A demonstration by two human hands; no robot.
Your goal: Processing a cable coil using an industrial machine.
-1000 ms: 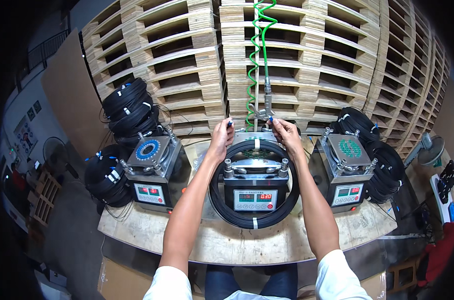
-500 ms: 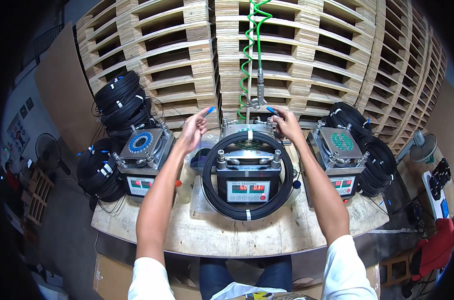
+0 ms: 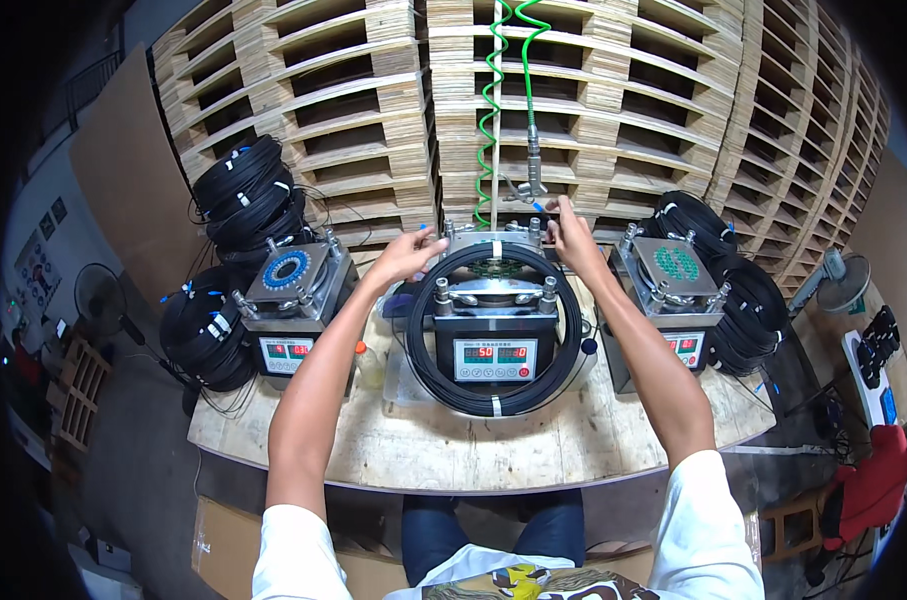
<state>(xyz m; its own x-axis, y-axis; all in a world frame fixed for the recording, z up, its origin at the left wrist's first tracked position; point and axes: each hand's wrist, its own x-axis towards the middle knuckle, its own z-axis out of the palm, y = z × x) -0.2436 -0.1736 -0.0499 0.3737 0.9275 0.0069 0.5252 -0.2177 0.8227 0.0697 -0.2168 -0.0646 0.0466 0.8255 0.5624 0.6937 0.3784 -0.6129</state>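
Behind the middle bench machine (image 3: 505, 335), my left hand (image 3: 403, 258) is closed, fingers pointing right. A small blue cable connector (image 3: 422, 228) shows just above those fingers. My right hand (image 3: 573, 245), across the machine's far right corner, pinches another blue cable connector (image 3: 539, 208), its tip pointing up and left below a hanging metal air gun (image 3: 535, 175). Between my forearms a large black cable coil (image 3: 420, 362), bound with white ties, leans around the machine's front. The machine's top plate is partly hidden by the coil.
Similar machines stand at left (image 3: 287, 275) and right (image 3: 676, 268), with blue and green rings of connectors or holes on top. Black cable coils (image 3: 243, 190) are piled beside them. An orange-capped bottle (image 3: 369, 368) stands on the wooden bench (image 3: 453, 455). Pallets (image 3: 358, 90) rise behind.
My left hand has moved right, closer to the middle machine, and its connector shows less. My right hand has lifted slightly. The air gun has swung a little to the right.
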